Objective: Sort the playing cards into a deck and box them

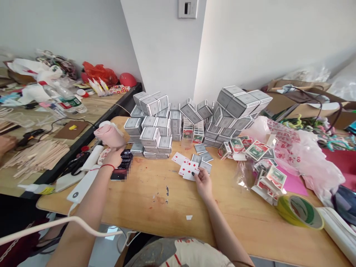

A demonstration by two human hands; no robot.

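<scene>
Only a small fan of playing cards (189, 169) is out, pinched in the right hand (204, 183) mid-table, while the left hand (113, 158) rests ungripping on a phone (122, 165) at left and the far boxed decks (151, 135) look mostly unopened.

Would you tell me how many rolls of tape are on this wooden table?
1: a yellow-green tape roll lying flat near the right front corner of the wooden table; others may be hidden under the clutter.
</scene>
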